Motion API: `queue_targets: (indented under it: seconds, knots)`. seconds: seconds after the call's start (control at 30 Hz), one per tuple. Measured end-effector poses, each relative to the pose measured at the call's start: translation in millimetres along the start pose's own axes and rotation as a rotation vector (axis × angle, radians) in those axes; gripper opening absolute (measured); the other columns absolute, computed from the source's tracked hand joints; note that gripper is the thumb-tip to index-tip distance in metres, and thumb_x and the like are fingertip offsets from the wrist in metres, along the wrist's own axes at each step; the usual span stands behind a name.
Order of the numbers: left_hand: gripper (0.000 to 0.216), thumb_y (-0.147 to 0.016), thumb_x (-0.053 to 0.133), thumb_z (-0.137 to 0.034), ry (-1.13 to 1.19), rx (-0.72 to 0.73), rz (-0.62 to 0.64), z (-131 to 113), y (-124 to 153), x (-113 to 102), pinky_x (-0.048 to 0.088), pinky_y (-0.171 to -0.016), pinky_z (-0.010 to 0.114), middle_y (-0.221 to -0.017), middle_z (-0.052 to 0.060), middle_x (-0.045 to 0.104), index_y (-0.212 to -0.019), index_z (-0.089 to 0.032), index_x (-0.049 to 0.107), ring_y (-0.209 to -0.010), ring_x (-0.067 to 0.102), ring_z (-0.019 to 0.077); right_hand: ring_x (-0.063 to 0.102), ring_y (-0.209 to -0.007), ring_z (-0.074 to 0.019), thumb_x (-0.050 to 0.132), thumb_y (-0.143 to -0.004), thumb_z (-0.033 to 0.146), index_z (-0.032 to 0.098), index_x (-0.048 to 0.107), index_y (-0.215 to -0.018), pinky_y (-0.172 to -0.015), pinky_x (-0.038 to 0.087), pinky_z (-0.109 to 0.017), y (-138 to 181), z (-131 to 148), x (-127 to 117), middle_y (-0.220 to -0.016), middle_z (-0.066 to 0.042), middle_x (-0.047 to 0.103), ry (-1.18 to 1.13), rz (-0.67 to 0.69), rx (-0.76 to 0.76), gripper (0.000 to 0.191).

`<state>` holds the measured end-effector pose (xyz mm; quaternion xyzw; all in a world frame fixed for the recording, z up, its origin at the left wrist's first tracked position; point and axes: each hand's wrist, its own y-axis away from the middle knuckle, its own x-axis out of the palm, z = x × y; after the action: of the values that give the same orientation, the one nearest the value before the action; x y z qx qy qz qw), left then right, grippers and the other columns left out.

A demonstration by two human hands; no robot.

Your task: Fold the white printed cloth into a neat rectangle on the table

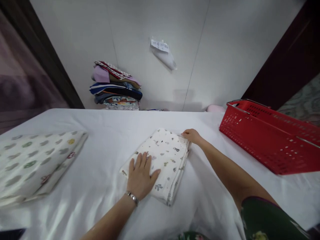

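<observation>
A folded white cloth [163,155] with small printed figures lies at a slant in the middle of the table, its layered edges toward the right. My left hand [141,175] rests flat on its left part, fingers spread, a silver bracelet at the wrist. At the cloth's far right corner my right hand [192,136] is closed, thumb and fingers pinching the edge. To the left lies another folded cloth [32,163], cream with grey, green and red prints, apart from both hands.
A red perforated basket [270,140] with metal handles stands on the right of the white-covered table [105,186]. Beyond the far edge rises a stack of folded fabrics [116,88] against the wall. A plastic bag with a label [163,55] hangs on the wall.
</observation>
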<state>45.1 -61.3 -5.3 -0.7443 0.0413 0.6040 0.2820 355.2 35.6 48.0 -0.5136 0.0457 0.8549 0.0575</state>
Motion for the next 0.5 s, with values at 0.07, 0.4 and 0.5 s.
queue_targets:
  seconds: [0.07, 0.4, 0.5]
  knots:
    - [0.057, -0.083, 0.037, -0.052, 0.007, 0.011, -0.012, 0.1, -0.7, -3.0, 0.022, -0.104, 0.056, -0.140, 0.013, 0.037, -0.126, -0.016, 0.048, -0.130, 0.030, 0.0318, 0.056, -0.068, -0.0133, 0.061, -0.070, 0.037, 0.019, 0.066, -0.069, -0.058, 0.036, -0.021, 4.3, 3.1, 1.6, -0.074, -0.001, 0.066, 0.032, 0.055, -0.022, 0.018]
    - [0.053, -0.084, 0.039, -0.052, 0.082, 0.321, 0.065, -10.8, 4.6, -14.8, 0.027, -0.105, 0.049, -0.138, 0.007, 0.041, -0.127, -0.022, 0.047, -0.130, 0.032, 0.0259, 0.054, -0.069, -0.0126, 0.062, -0.068, 0.025, 0.018, 0.064, -0.072, -0.058, 0.034, -0.020, -2.8, -6.9, -2.6, -0.077, -0.002, 0.065, 0.083, 0.021, 0.015, 0.009]
    - [0.054, -0.084, 0.038, -0.053, 0.085, 0.315, 0.081, -11.0, 5.3, -13.4, 0.027, -0.105, 0.050, -0.138, 0.008, 0.041, -0.126, -0.022, 0.048, -0.130, 0.032, 0.0261, 0.055, -0.069, -0.0121, 0.062, -0.068, 0.026, 0.018, 0.065, -0.073, -0.059, 0.036, -0.019, -3.0, -14.1, 1.0, -0.076, -0.001, 0.065, 0.038, 0.025, 0.019, 0.010]
